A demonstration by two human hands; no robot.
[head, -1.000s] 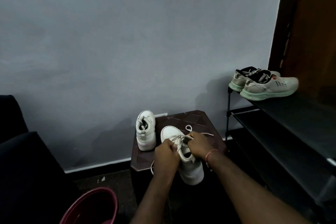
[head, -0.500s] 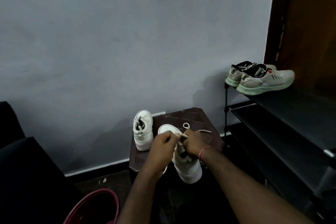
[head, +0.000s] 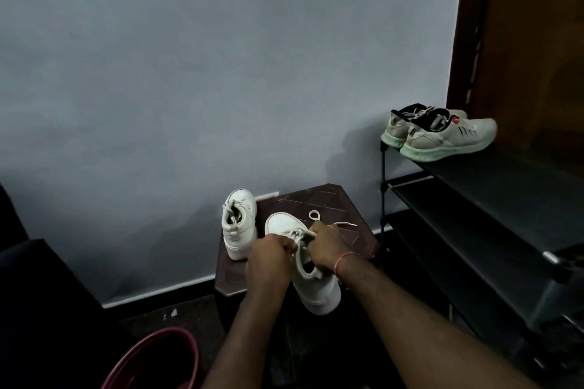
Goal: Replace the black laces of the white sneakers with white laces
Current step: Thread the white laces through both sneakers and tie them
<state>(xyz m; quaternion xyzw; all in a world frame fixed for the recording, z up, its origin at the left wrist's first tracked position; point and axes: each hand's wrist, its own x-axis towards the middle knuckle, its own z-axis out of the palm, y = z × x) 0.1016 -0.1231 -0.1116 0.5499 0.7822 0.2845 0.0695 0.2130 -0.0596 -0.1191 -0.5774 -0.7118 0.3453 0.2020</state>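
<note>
Since a sec ago, left hand (head: 271, 262) and right hand (head: 325, 246) bunched tighter over the front sneaker (head: 319, 290), both pinching its white lace (head: 344, 223). It sits at the table's (head: 316, 199) front edge, 2nd sneaker (head: 238, 224) by the left edge.

The small worktop (head: 316, 199) was crowded. One sneaker (head: 238, 224) stood at its far left edge. A second sneaker (head: 319, 290) overhung the front, with the left hand (head: 271, 259) and right hand (head: 325, 246) bunched over it, gripping the lace (head: 344, 223). Only a narrow gap parted the sneakers. The far right corner was free but for loose lace ends. A wall (head: 221, 73) closed the back, and a shoe rack (head: 474, 199) stood just beside on the right.
</note>
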